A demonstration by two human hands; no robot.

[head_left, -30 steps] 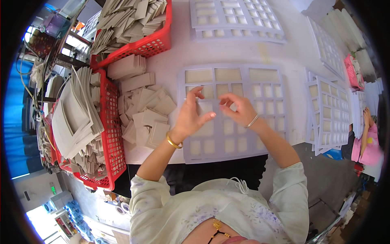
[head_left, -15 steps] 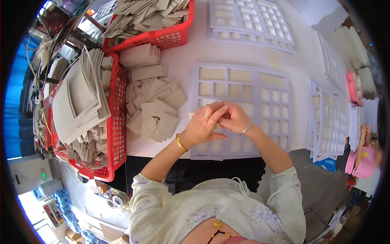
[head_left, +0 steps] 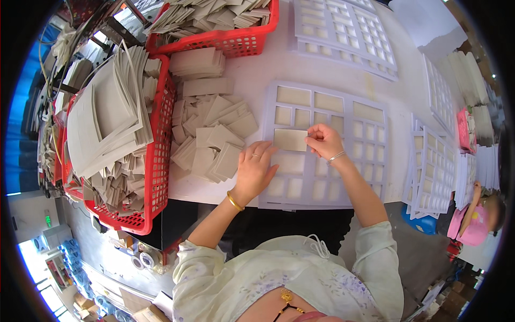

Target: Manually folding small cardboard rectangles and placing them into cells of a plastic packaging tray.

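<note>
A grey-beige rectangular card (head_left: 290, 140) lies over an opening of a white multi-window frame panel (head_left: 348, 112), the top one of a small stack before me. My right hand (head_left: 324, 142) pinches the card's right end between thumb and fingertips. Near the panel's left edge, my left hand (head_left: 255, 172) rests low with fingers stretched and thumb apart, holding nothing. Just left of it is a loose heap of similar cards (head_left: 214, 137). Pale backing shows through many of the panel's windows.
Red perforated baskets full of grey card pieces stand at the left (head_left: 161, 155) and back left (head_left: 241, 45). More window panels lie stacked at the back (head_left: 343, 32) and right (head_left: 432, 166). At far right is another person in pink (head_left: 475, 225).
My hands were together over the panel and have parted. The left moved left and down; the right now holds the card at its end. The view has shifted slightly.
</note>
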